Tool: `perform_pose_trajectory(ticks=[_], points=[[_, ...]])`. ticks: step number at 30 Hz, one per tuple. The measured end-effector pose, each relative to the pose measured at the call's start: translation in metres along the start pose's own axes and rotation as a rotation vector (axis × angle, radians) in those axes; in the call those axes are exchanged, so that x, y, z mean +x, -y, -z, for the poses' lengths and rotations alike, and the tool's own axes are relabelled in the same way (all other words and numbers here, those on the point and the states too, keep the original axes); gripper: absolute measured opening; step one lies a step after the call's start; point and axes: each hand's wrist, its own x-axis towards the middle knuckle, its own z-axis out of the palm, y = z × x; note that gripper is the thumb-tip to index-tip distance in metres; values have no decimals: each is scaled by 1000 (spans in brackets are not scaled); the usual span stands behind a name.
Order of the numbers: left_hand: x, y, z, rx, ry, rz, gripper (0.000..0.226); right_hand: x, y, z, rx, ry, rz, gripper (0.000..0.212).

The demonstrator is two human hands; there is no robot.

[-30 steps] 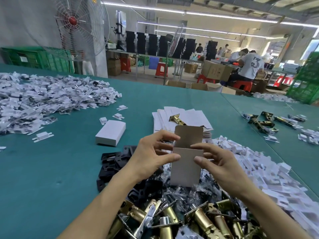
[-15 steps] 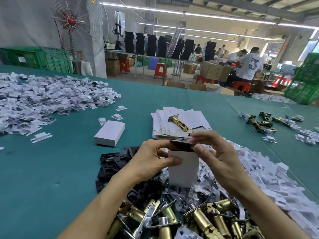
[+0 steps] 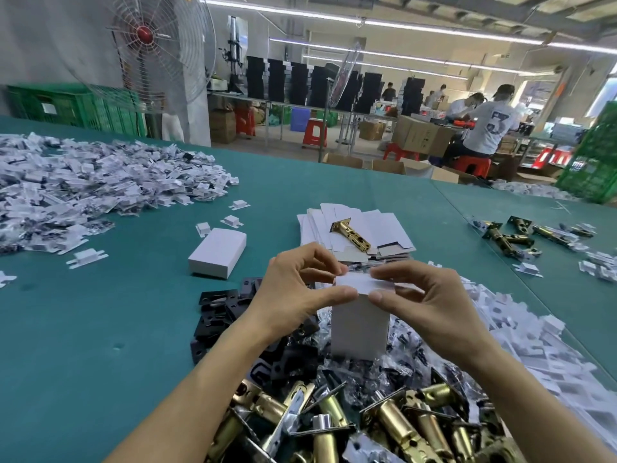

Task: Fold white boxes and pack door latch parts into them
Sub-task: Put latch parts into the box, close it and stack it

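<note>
Change: top flap (image 3: pixel 362 285) now folded down; was raised.
Box: white box (image 3: pixel 360 332) upright over latch pile (image 3: pixel 394 426), tabletop (image 3: pixel 100 329) front.
Grips: left grip (image 3: pixel 293 292), right grip (image 3: pixel 434 299) both pinch flap.
Risk: tab may miss slot & crease if pinch uneven.

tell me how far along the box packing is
Done: one closed white box lies on the table. In hand: left hand and right hand pinch the top flap of an upright box. Left: a stack of flat blanks, a pile of brass latches and black plates lie unpacked.
</note>
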Motion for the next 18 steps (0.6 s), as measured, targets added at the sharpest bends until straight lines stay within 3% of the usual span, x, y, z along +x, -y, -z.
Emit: perform_pose_trajectory(ticks=[18], points=[[0, -3, -9, -2, -42, 57, 14, 8, 9, 2, -136, -83, 8, 10]])
